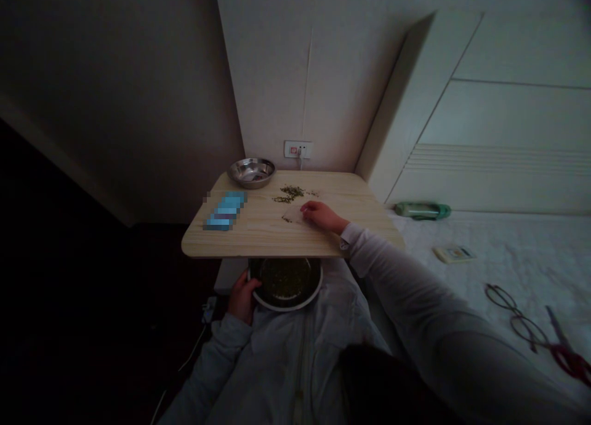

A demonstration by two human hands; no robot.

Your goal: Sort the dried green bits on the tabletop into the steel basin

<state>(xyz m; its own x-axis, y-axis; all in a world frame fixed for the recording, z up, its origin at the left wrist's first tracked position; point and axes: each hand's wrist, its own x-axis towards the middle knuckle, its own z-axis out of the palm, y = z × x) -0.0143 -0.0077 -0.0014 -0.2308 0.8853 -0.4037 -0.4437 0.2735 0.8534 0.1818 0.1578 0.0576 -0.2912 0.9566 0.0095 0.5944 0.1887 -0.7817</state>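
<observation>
My left hand (242, 294) grips the near-left rim of a round dark bowl with a white edge (302, 305). It sits on my lap below the table's front edge, with many small green bits, bean-like, in it. Over the table (249, 237) my right hand (320, 215) is closed in a pinch on a thin translucent piece (295, 214), whose kind I cannot make out. A few dark bits lie at that piece's left edge. Just beyond, a loose scatter of small green beans (292, 192) is spread on the wood.
A steel bowl (252, 183) stands at the table's back left, and a blurred phone-like screen (225, 211) lies at left. A wall socket (298, 149) has a plug in it. On the bed are a green bottle (422, 210), a pale device (454, 254), glasses (521, 323) and red-handled scissors (570, 358).
</observation>
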